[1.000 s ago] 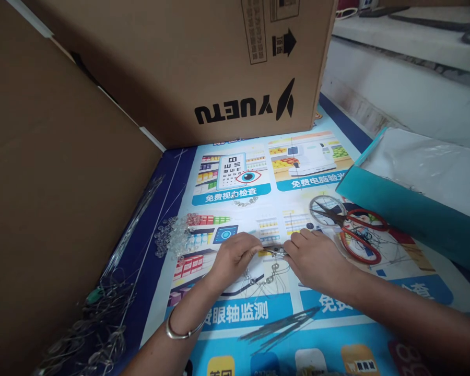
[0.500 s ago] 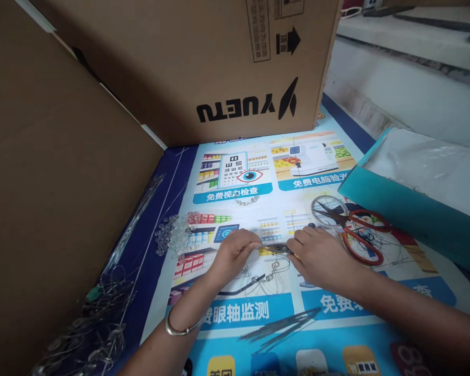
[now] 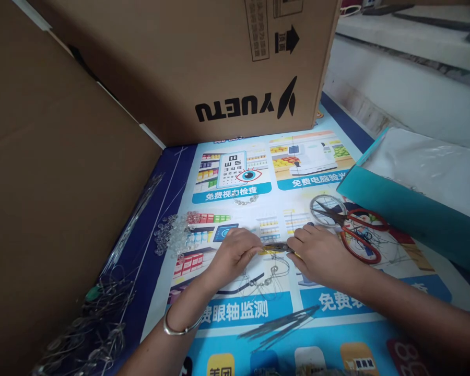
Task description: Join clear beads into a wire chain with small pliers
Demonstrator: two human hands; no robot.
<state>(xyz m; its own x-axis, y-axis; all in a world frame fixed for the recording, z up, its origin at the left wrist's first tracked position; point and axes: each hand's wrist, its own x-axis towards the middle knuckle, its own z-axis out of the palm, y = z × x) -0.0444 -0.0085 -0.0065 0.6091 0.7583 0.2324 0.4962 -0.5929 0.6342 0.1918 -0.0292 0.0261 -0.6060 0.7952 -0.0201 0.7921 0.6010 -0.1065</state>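
A printed sheet in blue and white covers the worktop (image 3: 215, 339), and tall cardboard (image 3: 160, 68) walls it in along the left and far sides. At the far right I see a pale wall (image 3: 395, 86) under a ledge (image 3: 446, 44).

A teal box (image 3: 407, 209) stands on the right; just nearer, red-handled scissors (image 3: 340, 218) lie across a clear ring (image 3: 314, 201), close beyond the right hand (image 3: 317, 253). Clear beads (image 3: 176, 235) are heaped on the left, with straight wires (image 3: 135, 219) past them and a tangle of looped wire (image 3: 97, 334) at the near left. Dark thin rods (image 3: 282, 326) lie on the near side.

The pliers (image 3: 277, 247) sit between the two hands, long axis running left to right, tip pointing left. The right hand is wrapped round their handles. The left hand (image 3: 238, 250) is pinched together at the tip; what its fingers grip, I cannot tell. A beaded wire (image 3: 274, 270) lies just nearer.
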